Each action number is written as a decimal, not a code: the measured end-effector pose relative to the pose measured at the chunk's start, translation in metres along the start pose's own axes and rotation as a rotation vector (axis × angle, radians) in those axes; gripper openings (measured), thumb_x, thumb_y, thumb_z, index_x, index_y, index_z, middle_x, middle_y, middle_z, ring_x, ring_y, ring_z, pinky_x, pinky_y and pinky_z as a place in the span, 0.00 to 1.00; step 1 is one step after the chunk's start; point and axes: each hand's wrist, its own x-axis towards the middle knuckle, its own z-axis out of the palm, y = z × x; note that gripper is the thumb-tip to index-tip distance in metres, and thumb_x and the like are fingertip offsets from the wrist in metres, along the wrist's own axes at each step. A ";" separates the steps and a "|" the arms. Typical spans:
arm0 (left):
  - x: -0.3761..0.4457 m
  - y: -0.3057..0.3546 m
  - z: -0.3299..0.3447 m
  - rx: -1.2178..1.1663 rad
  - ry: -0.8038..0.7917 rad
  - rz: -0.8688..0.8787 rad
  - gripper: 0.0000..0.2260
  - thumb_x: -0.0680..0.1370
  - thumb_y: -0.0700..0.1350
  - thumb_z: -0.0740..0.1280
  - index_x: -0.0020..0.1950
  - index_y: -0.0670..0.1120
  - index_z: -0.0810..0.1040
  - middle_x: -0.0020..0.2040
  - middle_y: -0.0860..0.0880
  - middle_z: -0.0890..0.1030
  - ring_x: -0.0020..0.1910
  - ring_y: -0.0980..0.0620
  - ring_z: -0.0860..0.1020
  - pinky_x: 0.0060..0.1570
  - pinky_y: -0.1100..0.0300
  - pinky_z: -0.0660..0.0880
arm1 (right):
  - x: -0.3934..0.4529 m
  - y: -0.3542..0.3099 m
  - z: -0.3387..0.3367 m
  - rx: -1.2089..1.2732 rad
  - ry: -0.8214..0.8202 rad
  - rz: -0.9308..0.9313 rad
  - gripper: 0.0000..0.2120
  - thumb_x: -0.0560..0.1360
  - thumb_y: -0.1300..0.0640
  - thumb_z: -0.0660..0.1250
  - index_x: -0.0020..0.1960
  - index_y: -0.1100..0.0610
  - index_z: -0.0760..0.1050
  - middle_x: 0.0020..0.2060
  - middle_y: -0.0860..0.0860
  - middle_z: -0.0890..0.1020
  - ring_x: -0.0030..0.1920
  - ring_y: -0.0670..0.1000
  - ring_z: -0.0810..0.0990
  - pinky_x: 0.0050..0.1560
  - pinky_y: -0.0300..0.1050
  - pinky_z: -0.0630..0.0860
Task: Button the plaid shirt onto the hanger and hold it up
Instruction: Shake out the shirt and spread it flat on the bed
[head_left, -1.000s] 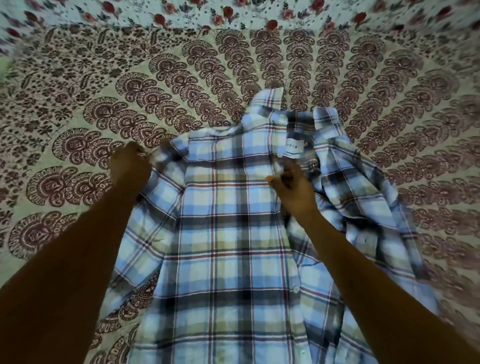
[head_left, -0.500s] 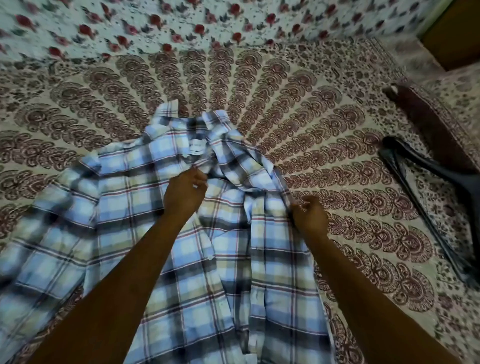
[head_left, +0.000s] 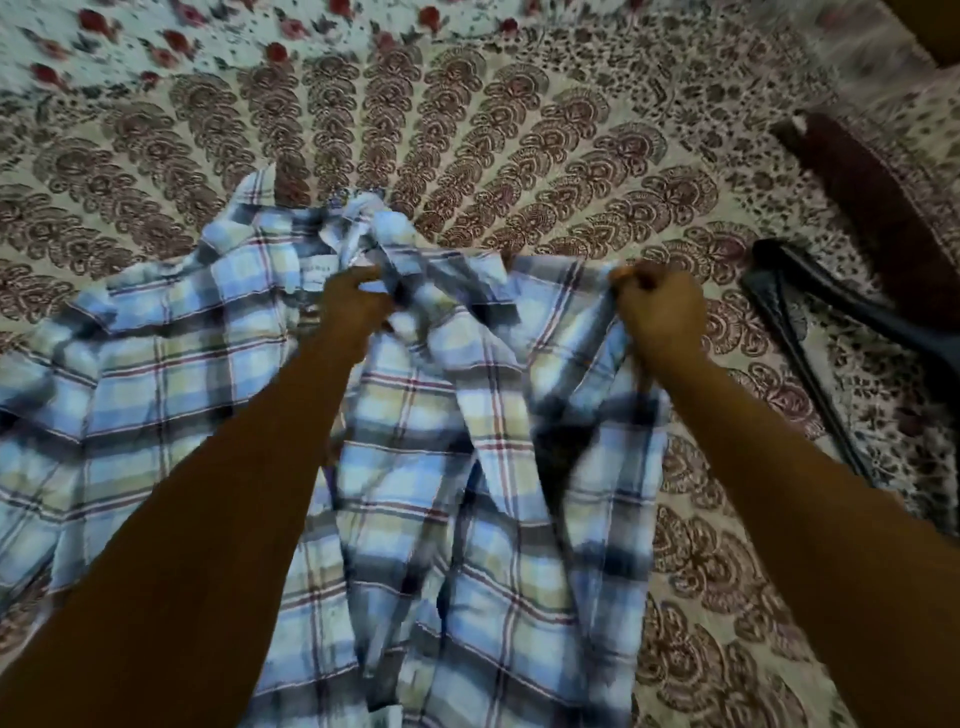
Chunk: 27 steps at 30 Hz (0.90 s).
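A blue, cream and red plaid shirt (head_left: 171, 384) lies unbuttoned and spread on the patterned bedspread (head_left: 519, 156), collar toward the far side. My left hand (head_left: 353, 312) pinches the fabric just below the collar. My right hand (head_left: 660, 312) is closed on the shirt's right shoulder edge, pulling that front panel outward. A black hanger (head_left: 810, 332) lies flat on the bedspread to the right of my right hand, apart from the shirt, partly cut off by the frame edge.
A dark maroon cloth or pillow edge (head_left: 872, 192) lies at the far right, behind the hanger. A white sheet with red flowers (head_left: 208, 36) runs along the far side. A brown surface (head_left: 930, 26) shows in the top right corner.
My right hand has moved right and farther away, spreading the right front panel open. My left hand has stayed near the collar. The view has shifted so the hanger sits closer to my right hand.
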 end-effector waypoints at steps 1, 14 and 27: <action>0.007 0.002 -0.006 0.041 0.065 0.035 0.17 0.71 0.34 0.65 0.60 0.37 0.76 0.48 0.38 0.79 0.30 0.54 0.81 0.28 0.69 0.74 | 0.019 -0.003 -0.007 -0.036 0.046 -0.018 0.13 0.77 0.52 0.61 0.53 0.57 0.79 0.46 0.60 0.83 0.45 0.58 0.80 0.41 0.44 0.71; 0.083 -0.001 -0.004 0.308 0.004 0.050 0.28 0.74 0.32 0.67 0.72 0.40 0.62 0.67 0.36 0.70 0.54 0.47 0.79 0.42 0.55 0.74 | 0.092 0.012 0.065 -0.325 -0.301 0.071 0.21 0.76 0.47 0.61 0.61 0.62 0.70 0.58 0.63 0.77 0.59 0.63 0.75 0.56 0.51 0.72; 0.031 0.004 0.017 0.450 0.098 0.154 0.25 0.71 0.38 0.68 0.68 0.39 0.69 0.62 0.36 0.74 0.59 0.38 0.75 0.58 0.54 0.72 | -0.011 0.012 0.070 -0.357 -0.081 -0.474 0.22 0.75 0.54 0.62 0.66 0.60 0.66 0.65 0.64 0.69 0.65 0.64 0.66 0.66 0.57 0.62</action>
